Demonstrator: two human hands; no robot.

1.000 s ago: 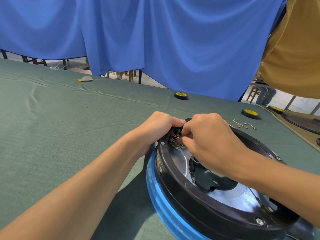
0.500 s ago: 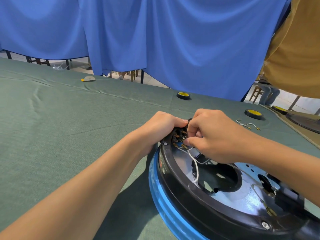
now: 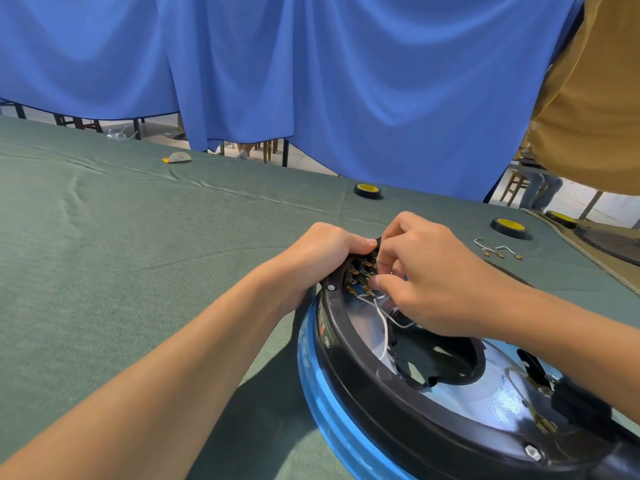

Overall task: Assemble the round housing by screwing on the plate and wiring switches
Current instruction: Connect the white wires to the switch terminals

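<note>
The round housing point(image 3: 349, 403), black-rimmed with a blue band, lies upside down at the lower right of the green table. Its shiny metal plate point(image 3: 485, 393) has a dark central opening. At the far rim sits a switch block with brass terminals point(image 3: 358, 277). My left hand point(image 3: 322, 258) grips the housing's rim beside that block. My right hand point(image 3: 426, 278) pinches the end of a white wire point(image 3: 382, 322) at the terminals. The wire runs down into the central opening. A second wire with brass connectors point(image 3: 533, 407) lies on the plate at the right.
Spare white wires with brass ends point(image 3: 497, 250) lie on the cloth behind the housing. Two black-and-yellow tape rolls point(image 3: 367, 190) point(image 3: 509, 226) stand further back. A person in a mustard shirt point(image 3: 588, 98) stands at the right. Another dark housing point(image 3: 613, 242) sits at the right edge.
The view has shifted a little, showing more of the plate and the white wire. My right hand has worked slightly along the terminals; my left hand keeps its grip on the rim.
</note>
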